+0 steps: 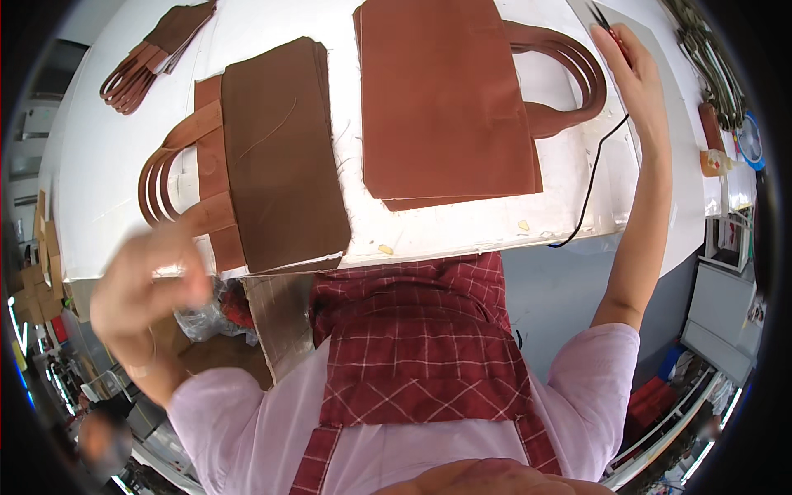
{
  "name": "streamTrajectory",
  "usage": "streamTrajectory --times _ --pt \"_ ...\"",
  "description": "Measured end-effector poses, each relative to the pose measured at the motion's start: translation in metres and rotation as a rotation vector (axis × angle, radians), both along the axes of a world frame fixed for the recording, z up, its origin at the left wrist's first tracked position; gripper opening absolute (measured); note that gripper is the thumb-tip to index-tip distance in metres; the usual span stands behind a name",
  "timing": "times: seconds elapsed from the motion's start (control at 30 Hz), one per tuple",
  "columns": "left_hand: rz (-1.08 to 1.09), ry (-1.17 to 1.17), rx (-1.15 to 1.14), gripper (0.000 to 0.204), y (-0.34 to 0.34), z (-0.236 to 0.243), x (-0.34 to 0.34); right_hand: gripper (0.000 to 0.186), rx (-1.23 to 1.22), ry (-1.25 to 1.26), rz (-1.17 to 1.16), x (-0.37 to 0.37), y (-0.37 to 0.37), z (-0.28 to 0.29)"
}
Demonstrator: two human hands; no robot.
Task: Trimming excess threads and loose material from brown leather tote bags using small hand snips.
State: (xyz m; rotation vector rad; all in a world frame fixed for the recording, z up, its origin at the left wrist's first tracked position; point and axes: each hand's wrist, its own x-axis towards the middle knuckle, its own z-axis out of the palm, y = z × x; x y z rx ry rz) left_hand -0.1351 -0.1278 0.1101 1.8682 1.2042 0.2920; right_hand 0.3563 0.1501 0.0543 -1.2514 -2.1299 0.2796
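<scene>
My right hand (635,78), at the far right of the table, is closed around thread snips (602,18) with dark pointed blades and red on the handle. Smeared by motion, my left hand (148,285) hovers at the near left table edge, close to a handle of the brown stack; its fingers do not show clearly. That stack of dark brown fabric panels (280,157) has tan looped handles (169,161) on its left side and a loose thread lying across it. Right of it lies a stack of reddish-brown panels (445,99), its looped handles (582,74) pointing right.
A smaller bundle of brown pieces with handles (157,54) lies at the far left of the white table (351,223). A black cord (596,169) runs from near my right wrist to the front edge. Dark straps (709,58) lie at the far right. Clear plastic (202,322) sits below the table.
</scene>
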Motion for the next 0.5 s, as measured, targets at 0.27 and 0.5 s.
streamTrajectory --times 0.27,0.5 --pt "0.930 1.717 0.326 0.017 -0.228 -0.062 -0.129 0.031 -0.664 0.506 0.046 0.008 0.000 -0.053" --pt "0.437 0.209 0.557 0.023 0.044 -0.024 0.077 0.027 -0.693 0.441 0.043 0.004 0.009 -0.071"
